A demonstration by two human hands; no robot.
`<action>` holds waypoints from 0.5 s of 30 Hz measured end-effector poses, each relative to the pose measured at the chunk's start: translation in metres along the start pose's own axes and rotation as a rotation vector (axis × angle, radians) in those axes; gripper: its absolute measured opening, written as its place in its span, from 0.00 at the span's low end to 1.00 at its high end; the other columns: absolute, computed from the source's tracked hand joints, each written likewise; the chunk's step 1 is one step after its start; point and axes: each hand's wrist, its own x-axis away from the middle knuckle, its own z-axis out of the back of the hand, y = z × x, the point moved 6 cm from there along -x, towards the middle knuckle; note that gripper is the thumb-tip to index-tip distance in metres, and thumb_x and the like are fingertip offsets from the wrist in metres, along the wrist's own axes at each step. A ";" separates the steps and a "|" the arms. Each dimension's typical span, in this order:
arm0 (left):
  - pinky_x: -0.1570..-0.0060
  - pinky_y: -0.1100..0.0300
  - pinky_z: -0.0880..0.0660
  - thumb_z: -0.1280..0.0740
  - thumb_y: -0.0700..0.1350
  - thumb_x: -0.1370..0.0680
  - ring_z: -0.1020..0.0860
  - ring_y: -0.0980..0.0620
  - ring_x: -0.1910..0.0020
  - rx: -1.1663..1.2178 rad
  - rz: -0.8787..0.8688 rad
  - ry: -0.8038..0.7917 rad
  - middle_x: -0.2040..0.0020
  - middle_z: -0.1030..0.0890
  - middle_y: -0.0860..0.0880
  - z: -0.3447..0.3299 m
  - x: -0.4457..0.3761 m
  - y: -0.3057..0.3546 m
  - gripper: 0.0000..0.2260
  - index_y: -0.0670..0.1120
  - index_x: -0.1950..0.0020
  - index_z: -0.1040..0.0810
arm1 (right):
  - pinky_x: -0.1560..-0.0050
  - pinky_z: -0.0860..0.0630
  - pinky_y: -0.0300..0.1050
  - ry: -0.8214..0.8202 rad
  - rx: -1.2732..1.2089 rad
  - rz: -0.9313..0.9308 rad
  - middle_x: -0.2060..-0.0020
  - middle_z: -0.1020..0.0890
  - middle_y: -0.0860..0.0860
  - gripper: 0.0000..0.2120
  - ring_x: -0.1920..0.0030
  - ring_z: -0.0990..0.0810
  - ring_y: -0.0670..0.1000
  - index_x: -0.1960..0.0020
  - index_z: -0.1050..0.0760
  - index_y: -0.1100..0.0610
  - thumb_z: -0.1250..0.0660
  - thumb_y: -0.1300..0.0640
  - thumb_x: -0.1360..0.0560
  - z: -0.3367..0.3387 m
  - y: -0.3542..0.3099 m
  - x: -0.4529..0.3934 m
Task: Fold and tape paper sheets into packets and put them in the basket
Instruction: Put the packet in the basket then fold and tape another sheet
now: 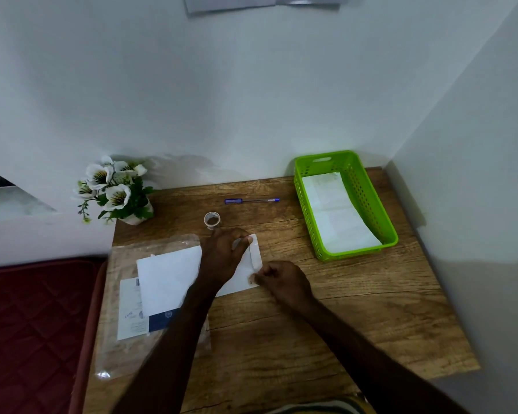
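Your right hand point(281, 282) pinches the near end of the tape strip point(255, 256); your left hand point(222, 255) presses its far end onto the folded packet point(174, 279) on the worktop point(341, 309). Basket point(346, 204) lies far-right, nearer your right grip.

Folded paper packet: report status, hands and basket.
Left hand and right hand pinching folded paper packet on table. Green basket holds paper. Path unobstructed.

Dim, soft indoor light; wide-angle bending at edges; slight blur, perhaps from motion.
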 end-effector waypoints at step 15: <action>0.46 0.63 0.26 0.33 0.52 0.17 0.20 0.57 0.48 0.073 -0.030 -0.053 0.47 0.16 0.54 0.011 -0.001 0.019 0.10 0.48 0.44 0.16 | 0.51 0.18 0.54 0.073 -0.188 0.068 0.59 0.17 0.47 0.19 0.58 0.19 0.48 0.56 0.17 0.53 0.29 0.36 0.29 -0.002 0.005 0.013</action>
